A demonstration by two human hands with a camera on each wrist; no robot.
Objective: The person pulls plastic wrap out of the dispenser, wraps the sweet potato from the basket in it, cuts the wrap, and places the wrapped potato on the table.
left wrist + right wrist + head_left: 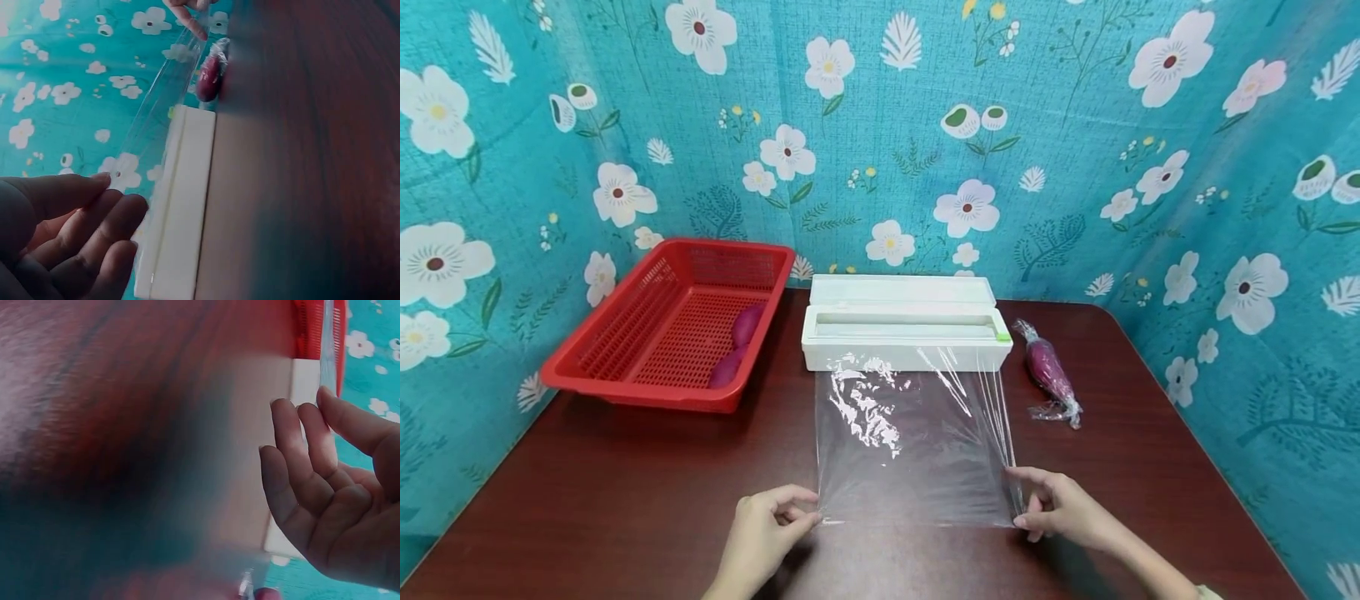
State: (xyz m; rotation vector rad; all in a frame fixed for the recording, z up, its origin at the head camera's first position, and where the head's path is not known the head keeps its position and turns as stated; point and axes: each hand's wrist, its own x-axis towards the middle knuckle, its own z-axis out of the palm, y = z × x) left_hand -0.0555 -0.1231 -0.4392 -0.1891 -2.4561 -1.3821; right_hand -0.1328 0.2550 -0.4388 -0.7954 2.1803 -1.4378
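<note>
In the head view, a clear plastic sheet (917,467) is stretching from a long white box (906,310), while in the left wrist view the left hand (69,240) is pinching one near corner, in the right wrist view the right hand (344,506) the other.

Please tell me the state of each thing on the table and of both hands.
White box: lid open
Clear film: drawn from box, creased on right
Left hand: holds film's near left corner
Right hand: holds film's near right corner
Red basket: uncovered
Purple items: two visible inside basket, apparently unwrapped
Purple bundle: wrapped in clear film, ends gathered
</note>
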